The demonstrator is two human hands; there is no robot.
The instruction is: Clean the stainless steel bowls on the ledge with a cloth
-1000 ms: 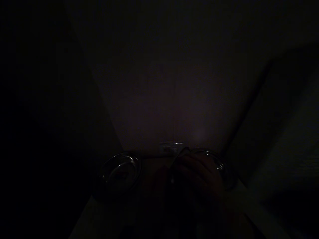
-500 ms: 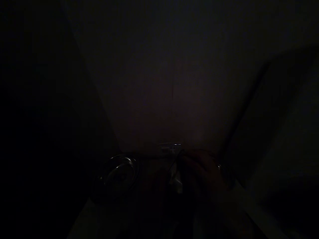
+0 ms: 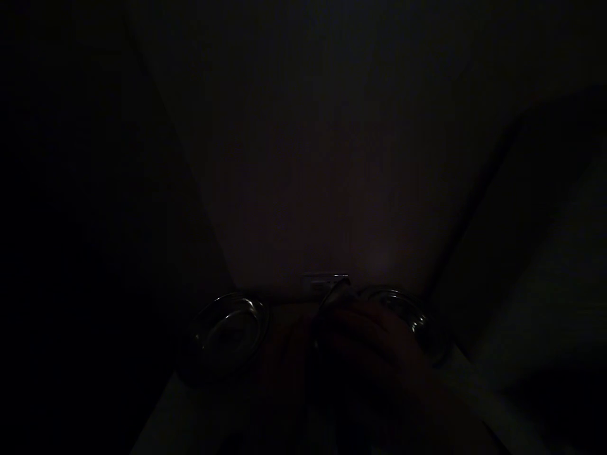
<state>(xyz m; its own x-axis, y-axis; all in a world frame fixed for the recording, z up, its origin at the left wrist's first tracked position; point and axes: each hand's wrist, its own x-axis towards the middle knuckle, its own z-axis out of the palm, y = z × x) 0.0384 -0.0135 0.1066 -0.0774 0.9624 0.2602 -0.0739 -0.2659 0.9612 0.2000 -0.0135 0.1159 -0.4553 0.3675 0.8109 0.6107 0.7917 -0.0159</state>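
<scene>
left hand point(image 3: 288, 354) mostly lost in darkness, right-side bowl point(image 3: 420, 323) partly covered by right hand point(image 3: 374, 341), dark item point(image 3: 331, 298) there unclear

The worktop point(image 3: 164, 411) supports two shiny bowls: one at left point(image 3: 230, 335), one at right point(image 3: 427, 332).

The lone head view looks forward and down (from close above) at the hands point(image 3: 374, 335)
</scene>
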